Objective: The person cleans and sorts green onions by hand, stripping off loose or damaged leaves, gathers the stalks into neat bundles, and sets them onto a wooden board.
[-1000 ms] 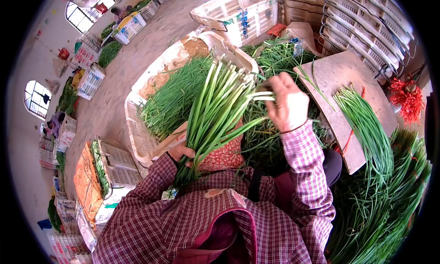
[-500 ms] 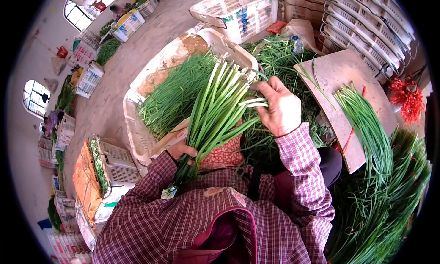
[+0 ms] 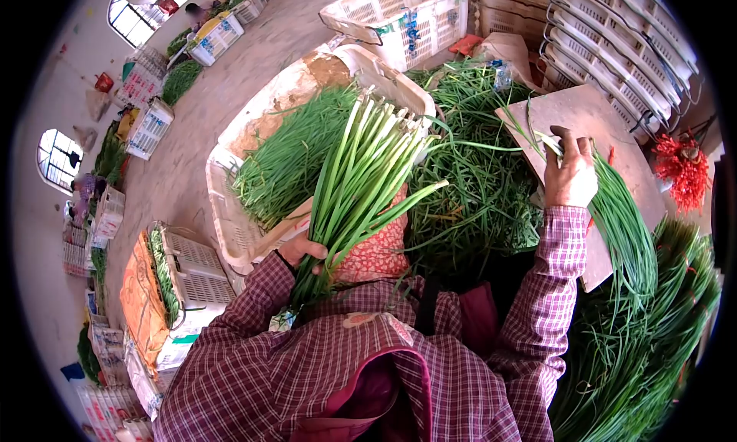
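Fingers of the left hand (image 3: 303, 251) were curled closed around the leafy lower part of a green bunch (image 3: 361, 169), thumb laid across it, pale ends pointing up and away from the body. From my distant seat I judged this the weak spot: with only one low grip, any slackening could let the fanned upper stalks slide apart. One stalk already stuck out to the right and might have snagged on a passing sleeve.

Behind the bunch stood a crate (image 3: 399, 81) with more greens in it; stalks that slipped that way could have got mixed in.

Between crate and board lay loose greens (image 3: 476, 188). A thin leaf stretched over them towards the board, and I thought it could catch and drag.

Farther right, the right hand (image 3: 572, 173) was over the board (image 3: 595, 108), thumb and fingertips nearly together on a few pale stalks (image 3: 546, 140). A hasty release, I reckoned, could leave those crooked. Just beside it, a bundle (image 3: 622, 223) lay with its leaves hanging past the board's edge; a knock from the wrist might have sent it sliding.
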The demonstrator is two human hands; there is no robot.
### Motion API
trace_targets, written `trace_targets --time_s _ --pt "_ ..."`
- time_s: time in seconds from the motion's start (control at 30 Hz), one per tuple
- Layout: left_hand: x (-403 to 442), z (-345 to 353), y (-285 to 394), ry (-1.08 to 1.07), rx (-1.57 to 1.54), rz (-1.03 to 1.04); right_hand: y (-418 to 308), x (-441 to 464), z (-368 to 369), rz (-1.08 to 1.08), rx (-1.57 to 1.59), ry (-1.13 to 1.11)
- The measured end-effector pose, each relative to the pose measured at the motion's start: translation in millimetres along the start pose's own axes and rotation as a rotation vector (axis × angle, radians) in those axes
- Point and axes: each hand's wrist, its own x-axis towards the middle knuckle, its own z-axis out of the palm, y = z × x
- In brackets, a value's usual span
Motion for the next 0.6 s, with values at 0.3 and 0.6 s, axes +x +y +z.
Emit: trace_targets --time_s 0.3,0.6 --pt "-1 29 16 0.097 0.082 0.054 -109 -47 8 -0.499 0.51 -0.231" --pt "3 21 13 0.027 0.09 -0.006 -96 -48 14 -0.525 0.435 -0.445"
